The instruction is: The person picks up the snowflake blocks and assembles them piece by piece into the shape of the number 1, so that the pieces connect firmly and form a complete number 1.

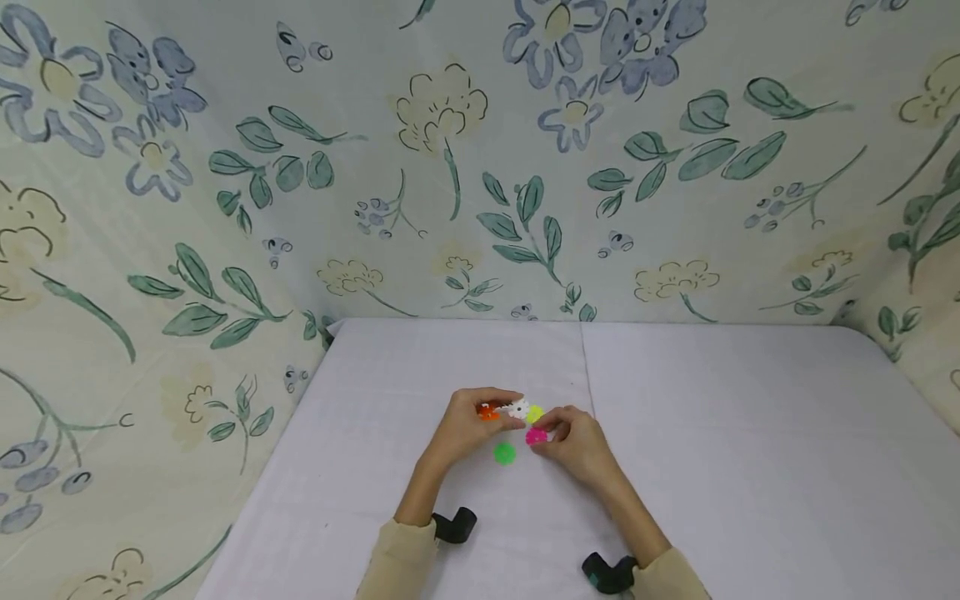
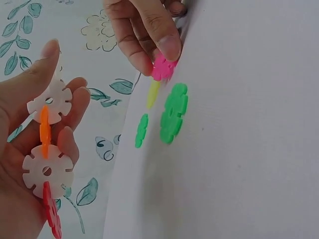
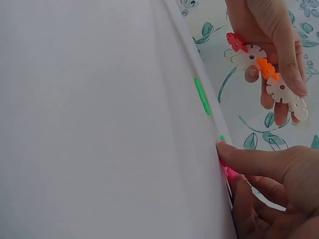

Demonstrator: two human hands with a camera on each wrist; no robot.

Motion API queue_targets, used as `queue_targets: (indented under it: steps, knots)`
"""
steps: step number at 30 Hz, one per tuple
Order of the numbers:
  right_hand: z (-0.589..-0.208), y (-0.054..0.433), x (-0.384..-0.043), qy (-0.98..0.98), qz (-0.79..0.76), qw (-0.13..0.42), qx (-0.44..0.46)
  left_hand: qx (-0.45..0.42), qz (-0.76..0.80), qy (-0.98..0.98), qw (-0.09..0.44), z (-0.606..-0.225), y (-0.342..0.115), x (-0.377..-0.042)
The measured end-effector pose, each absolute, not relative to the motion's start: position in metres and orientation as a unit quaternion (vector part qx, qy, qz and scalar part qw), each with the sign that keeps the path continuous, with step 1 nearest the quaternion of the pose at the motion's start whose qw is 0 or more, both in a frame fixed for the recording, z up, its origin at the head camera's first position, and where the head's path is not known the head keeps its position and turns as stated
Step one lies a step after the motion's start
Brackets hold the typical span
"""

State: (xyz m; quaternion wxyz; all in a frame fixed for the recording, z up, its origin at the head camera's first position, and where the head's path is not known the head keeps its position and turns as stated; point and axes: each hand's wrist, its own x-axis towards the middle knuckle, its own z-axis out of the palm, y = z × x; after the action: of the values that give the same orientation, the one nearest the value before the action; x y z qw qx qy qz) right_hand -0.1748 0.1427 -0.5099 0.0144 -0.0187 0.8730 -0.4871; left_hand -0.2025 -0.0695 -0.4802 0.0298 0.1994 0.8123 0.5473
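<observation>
My left hand (image 1: 459,427) holds a chain of notched flower-shaped linking discs. In the left wrist view the chain runs from a white disc (image 2: 61,99) through an orange disc (image 2: 45,132) and another white disc (image 2: 47,178) to a red disc (image 2: 52,214). A further white disc (image 3: 300,108) shows at the chain's end in the right wrist view. My right hand (image 1: 583,446) pinches a pink disc (image 1: 536,437) between thumb and fingers, low over the table. Close by lie a yellow disc (image 1: 535,413) and a green disc (image 1: 505,453). A second green disc (image 2: 141,130) appears in the left wrist view.
A white cloth covers the table (image 1: 735,450), with a crease line running to its back edge. Floral fabric (image 1: 420,192) hangs behind and at the sides. Black camera mounts (image 1: 455,526) sit at both wrists, beside beige sleeves (image 1: 397,562).
</observation>
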Motion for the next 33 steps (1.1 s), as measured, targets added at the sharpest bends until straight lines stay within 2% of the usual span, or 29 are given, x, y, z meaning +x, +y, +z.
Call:
queue_targets:
  steps: [11, 19, 25, 33]
  knots:
    - [-0.51, 0.153, -0.176, 0.861, -0.506, 0.044, -0.034, 0.197, 0.541, 0.817, 0.022, -0.479, -0.07, -0.201]
    - [-0.506, 0.161, -0.175, 0.803, -0.589, 0.079, -0.046, 0.202, 0.541, 0.816, 0.026, -0.475, -0.071, -0.201]
    - [-0.5, 0.166, -0.175, 0.741, -0.665, 0.041, -0.084, 0.204, 0.545, 0.813, 0.029, -0.473, -0.073, -0.201]
    - [-0.497, 0.166, -0.174, 0.715, -0.687, 0.006, -0.129, 0.222, 0.526, 0.82, 0.048, -0.474, -0.074, -0.201]
